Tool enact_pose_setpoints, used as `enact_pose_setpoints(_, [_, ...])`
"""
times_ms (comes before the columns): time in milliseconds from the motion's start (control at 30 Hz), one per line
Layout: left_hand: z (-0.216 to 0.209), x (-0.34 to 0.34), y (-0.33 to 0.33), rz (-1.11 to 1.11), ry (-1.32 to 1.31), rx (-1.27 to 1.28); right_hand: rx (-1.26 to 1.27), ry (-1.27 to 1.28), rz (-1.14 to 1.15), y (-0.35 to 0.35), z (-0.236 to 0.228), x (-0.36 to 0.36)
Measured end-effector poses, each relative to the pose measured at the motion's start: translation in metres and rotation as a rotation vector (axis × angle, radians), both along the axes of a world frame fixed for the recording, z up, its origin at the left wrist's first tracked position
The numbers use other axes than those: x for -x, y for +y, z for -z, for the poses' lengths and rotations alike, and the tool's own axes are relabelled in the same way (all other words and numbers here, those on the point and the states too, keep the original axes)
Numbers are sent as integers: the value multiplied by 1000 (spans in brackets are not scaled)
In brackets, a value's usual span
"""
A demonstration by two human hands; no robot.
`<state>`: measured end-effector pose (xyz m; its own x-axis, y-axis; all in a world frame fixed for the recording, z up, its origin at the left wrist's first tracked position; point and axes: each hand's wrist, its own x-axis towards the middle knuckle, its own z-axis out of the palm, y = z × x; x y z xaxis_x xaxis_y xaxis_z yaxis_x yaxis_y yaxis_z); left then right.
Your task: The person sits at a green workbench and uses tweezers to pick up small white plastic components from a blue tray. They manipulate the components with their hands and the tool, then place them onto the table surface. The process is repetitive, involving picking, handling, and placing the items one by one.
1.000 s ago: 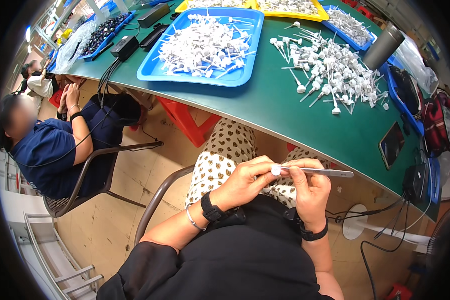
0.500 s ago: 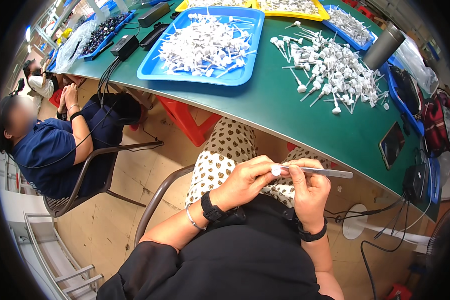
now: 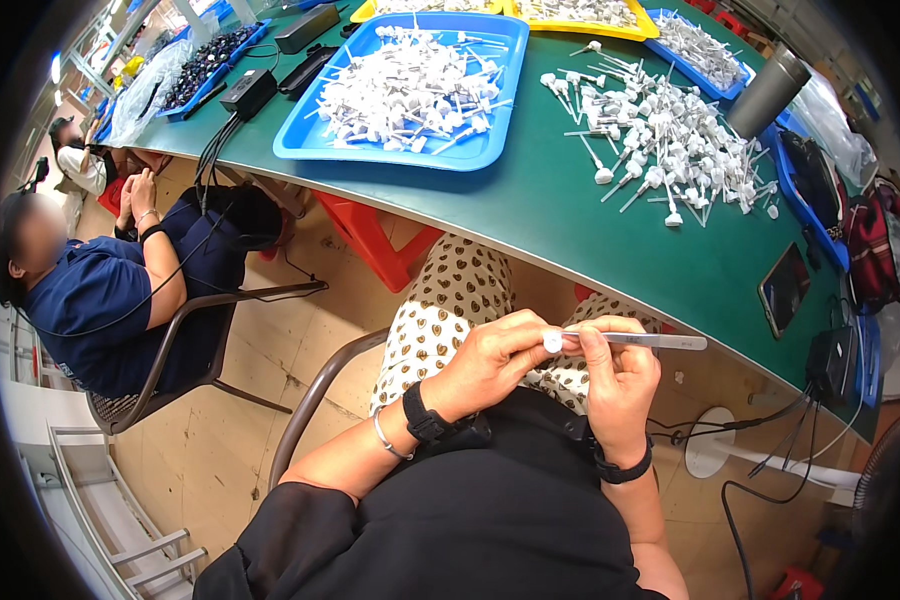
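Above my lap, my left hand (image 3: pixel 490 362) pinches a small round white plastic part (image 3: pixel 552 341) between thumb and fingertips. Metal tweezers (image 3: pixel 660 341) lie across my right hand (image 3: pixel 618 385), which is closed on them with thumb and fingers. The tweezers' tip points left and meets the white part; the exact contact is too small to tell. Beyond my hands, a blue tray (image 3: pixel 390 158) on the green table holds a heap of white plastic pieces with thin stems. A loose pile of similar white pieces (image 3: pixel 685 140) lies right of it on the table.
A green table (image 3: pixel 530 210) edges past my knees. At its right are a phone (image 3: pixel 785 290), a dark metal flask (image 3: pixel 768 95) and a black box with cables (image 3: pixel 832 362). A person in dark blue (image 3: pixel 100 310) sits at the left. A red stool (image 3: pixel 380 240) stands under the table.
My hands, the white part and the tweezers stay almost in place. The tweezers show a very slight turn; nothing has been let go.
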<state>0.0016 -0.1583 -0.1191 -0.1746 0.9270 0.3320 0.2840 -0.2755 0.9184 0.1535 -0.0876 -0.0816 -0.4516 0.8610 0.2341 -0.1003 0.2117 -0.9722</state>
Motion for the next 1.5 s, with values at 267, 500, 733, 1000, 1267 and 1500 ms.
enact_pose_setpoints(267, [-1,-1,-2,7,-28,20,-167,-152,-40,5,-3,-6])
enact_pose_setpoints(500, [1,-1,-1,8,-54,1,-75,-89,-36,4,-4,-3])
enact_pose_setpoints(733, [-2,-1,-2,-4,-34,33,-18,-59,-16,2,-2,-2])
enact_pose_setpoints(1000, [2,-1,-1,5,-19,8,-118,-143,-15,3,-3,-3])
enact_pose_setpoints(1267, [1,-1,-1,26,-5,34,-208,-219,-85,8,-6,-6])
enact_pose_setpoints(1500, [0,3,3,46,-68,55,17,10,-7,3,-4,-1])
